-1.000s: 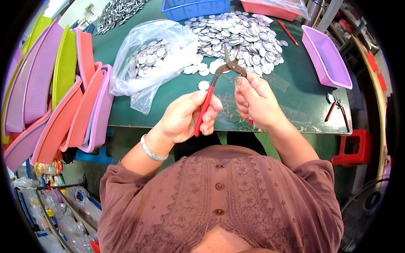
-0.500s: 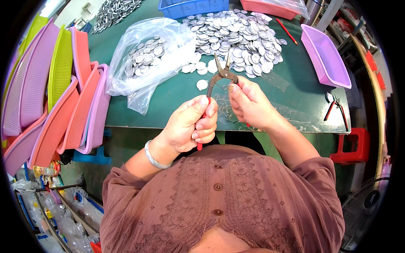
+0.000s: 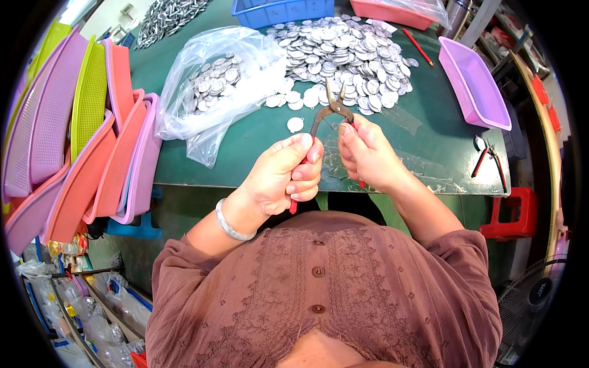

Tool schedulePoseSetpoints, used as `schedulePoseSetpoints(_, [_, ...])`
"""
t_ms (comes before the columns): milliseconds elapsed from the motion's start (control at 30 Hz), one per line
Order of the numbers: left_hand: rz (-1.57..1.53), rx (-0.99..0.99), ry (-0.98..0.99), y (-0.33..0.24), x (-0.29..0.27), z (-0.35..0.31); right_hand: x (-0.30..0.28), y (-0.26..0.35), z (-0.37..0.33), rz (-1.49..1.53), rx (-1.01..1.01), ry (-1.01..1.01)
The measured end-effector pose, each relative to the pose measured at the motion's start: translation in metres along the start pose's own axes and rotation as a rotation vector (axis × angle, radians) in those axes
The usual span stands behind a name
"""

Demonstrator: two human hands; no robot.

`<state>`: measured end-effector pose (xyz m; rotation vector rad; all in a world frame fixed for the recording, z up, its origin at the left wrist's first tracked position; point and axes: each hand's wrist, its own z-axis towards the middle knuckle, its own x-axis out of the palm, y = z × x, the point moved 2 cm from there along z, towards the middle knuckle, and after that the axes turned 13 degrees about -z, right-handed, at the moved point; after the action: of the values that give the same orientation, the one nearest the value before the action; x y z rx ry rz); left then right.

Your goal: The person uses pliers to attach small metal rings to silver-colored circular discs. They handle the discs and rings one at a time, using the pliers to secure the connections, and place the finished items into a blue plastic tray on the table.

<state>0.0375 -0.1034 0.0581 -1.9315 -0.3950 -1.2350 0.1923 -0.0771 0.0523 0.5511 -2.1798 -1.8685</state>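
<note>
Both my hands grip one pair of long-nosed pliers (image 3: pixel 335 107) with red handles, held up over the front edge of the green table. My left hand (image 3: pixel 283 172) is wrapped round one handle, whose red end sticks out below the fist. Round the other handle my right hand (image 3: pixel 366 150) is closed, its thumb near the pivot. The jaws point away from me and stand slightly apart, with nothing visible between them. Beyond the tips spreads a large heap of round silvery metal discs (image 3: pixel 343 55). One single disc (image 3: pixel 295 124) lies just left of the pliers.
A clear plastic bag (image 3: pixel 211 92) with more discs lies at the left. Stacked purple, pink and green baskets (image 3: pixel 92 116) stand farther left. On the right are a purple basket (image 3: pixel 472 86), a second pair of pliers (image 3: pixel 489 161) and a red pencil (image 3: pixel 418 46). A blue crate (image 3: pixel 282 12) sits behind.
The pliers have shifted slightly to the right, and my hands have moved a little with them. Both hands keep their grip.
</note>
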Motion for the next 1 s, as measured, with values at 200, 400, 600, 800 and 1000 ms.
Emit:
schedulePoseSetpoints(200, [0.011, -0.017, -0.01, -0.001, -0.004, 0.003, 0.0, -0.006, 0.001, -0.003, 0.007, -0.038])
schedulePoseSetpoints(400, [0.022, -0.004, -0.069, -0.006, -0.022, -0.004, 0.017, -0.003, 0.003, 0.17, 0.076, -0.033])
schedulePoseSetpoints(600, [0.636, 0.434, -0.235, 0.008, -0.028, -0.008, 0.024, -0.022, -0.003, 0.23, 0.056, -0.06])
schedulePoseSetpoints(800, [0.915, 0.689, -0.405, 0.013, -0.038, -0.055, 0.046, -0.009, -0.001, 0.211, -0.043, 0.059])
schedulePoseSetpoints(1000, [0.911, 0.748, -0.409, 0.017, -0.04, -0.084, 0.068, 0.003, -0.01, 0.173, -0.104, 0.109])
